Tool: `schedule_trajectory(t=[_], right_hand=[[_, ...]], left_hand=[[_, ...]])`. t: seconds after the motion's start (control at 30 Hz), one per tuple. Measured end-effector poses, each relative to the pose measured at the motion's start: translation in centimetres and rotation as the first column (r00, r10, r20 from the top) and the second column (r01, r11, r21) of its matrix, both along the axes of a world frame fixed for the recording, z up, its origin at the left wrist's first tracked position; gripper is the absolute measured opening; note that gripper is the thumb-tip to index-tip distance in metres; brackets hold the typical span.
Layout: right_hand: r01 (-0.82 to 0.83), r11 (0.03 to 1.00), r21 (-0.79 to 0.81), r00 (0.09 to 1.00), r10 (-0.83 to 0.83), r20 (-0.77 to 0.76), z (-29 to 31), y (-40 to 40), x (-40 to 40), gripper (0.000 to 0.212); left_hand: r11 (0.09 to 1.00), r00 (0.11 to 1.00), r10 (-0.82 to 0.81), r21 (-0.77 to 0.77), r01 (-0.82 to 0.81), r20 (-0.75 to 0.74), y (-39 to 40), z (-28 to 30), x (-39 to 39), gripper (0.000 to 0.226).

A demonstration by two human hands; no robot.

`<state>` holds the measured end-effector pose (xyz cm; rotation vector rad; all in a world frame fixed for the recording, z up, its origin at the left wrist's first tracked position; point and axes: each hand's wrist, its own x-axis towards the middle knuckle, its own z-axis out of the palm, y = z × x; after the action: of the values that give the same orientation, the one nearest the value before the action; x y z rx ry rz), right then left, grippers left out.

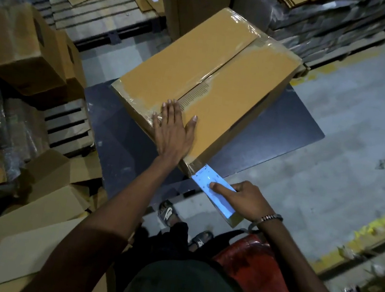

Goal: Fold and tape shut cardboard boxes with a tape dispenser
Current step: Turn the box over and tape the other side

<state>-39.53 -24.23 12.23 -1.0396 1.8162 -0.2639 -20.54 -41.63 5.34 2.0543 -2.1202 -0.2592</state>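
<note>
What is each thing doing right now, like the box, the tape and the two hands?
Cardboard box: flaps closed, centre seam taped, standing on the dark table.
Tape strip: stretched from the box's near corner to the right hand.
Left hand: flat, fingers straight, pressing the box top.
Right hand: holding the tape.

Dim all round me; my box top (206,73) catches warm light, glare flares blue-white on the tape strip (212,190) at five o'clock, edges bend, corners go soft.
</note>
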Motion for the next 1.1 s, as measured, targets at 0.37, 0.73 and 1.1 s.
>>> schedule_trajectory(t=[0.37, 0.73, 1.1], right_hand=[[0.096, 0.993, -0.073, 0.995, -0.093, 0.044, -3.8, -1.8, 3.0, 0.066], [0.376, 0.878, 0.297, 0.714, -0.479, 0.511, -6.0, -2.5, -0.2, 0.041], [0.207, 0.967, -0.149, 0.882, -0.25, -0.399, -12.7, -9.5, -7.5, 0.059]], left_hand=[[0.999, 0.999, -0.002, 0.037, 0.0, 0.047, 0.1, 0.4, -0.2, 0.088], [0.999, 0.998, -0.001, 0.051, -0.002, 0.061, 0.1, 0.7, -0.3, 0.088], [1.0, 0.999, -0.003, 0.029, 0.001, 0.042, 0.2, 0.5, -0.2, 0.088]])
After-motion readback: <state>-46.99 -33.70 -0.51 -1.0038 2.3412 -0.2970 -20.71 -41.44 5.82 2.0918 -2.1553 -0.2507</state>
